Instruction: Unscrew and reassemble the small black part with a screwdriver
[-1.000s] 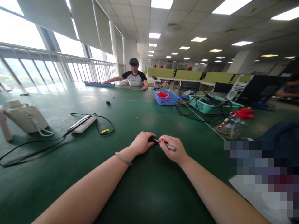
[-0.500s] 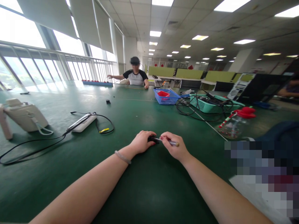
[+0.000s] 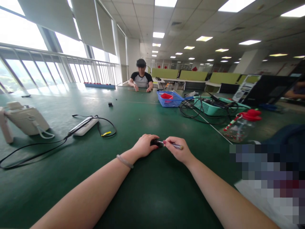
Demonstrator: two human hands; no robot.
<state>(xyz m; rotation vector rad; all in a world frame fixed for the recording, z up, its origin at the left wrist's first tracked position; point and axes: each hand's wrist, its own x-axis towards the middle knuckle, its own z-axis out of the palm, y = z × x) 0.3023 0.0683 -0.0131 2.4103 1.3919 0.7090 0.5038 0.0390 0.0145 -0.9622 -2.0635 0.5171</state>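
Observation:
My left hand (image 3: 145, 145) rests on the green table and is closed on a small black object (image 3: 156, 142), steadying it between thumb and fingers. What kind of object it is I cannot make out, since fingers cover part of it. In my right hand (image 3: 178, 149) is a slim screwdriver (image 3: 176, 146) with a silver-purple handle and a gold-coloured end. Its thin metal shaft points left, and the tip meets or nearly meets the black object. Both hands are close together in the middle of the view.
Left lie a white power bank (image 3: 85, 126) with a black strap and a cream bag (image 3: 27, 120). A blue basket (image 3: 170, 99), a green basket (image 3: 207, 109) with cables and a red-lidded bottle (image 3: 240, 128) stand right. Another person (image 3: 141, 79) sits across the table (image 3: 133, 111).
My hands have barely moved; the screwdriver and black object have shifted or turned very slightly. Across the table, the other person has brought an outstretched arm back in front of their body.

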